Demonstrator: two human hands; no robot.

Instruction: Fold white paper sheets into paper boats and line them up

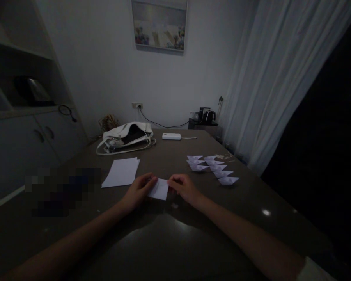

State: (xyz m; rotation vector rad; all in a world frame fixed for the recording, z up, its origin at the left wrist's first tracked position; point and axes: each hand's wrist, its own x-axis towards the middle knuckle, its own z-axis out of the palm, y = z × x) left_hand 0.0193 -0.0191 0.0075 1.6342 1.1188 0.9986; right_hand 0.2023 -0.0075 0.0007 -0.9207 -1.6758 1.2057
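Observation:
A small folded piece of white paper (159, 190) is held between my two hands above the dark table. My left hand (139, 189) pinches its left side, thumb on top. My right hand (185, 186) grips the upper right corner between thumb and fingers. Beyond the left hand lies a stack of white paper sheets (121, 171), slightly fanned. To the right, several folded paper boats (219, 168) stand in two rows. The fingers beneath the folded paper are hidden.
A white handbag (128, 136) lies open at the back left of the table (169, 242). A white power bank (171, 136) with a short cable is near the far edge. Small scraps (222, 157) lie past the boats. A curtain (251, 86) hangs at the right.

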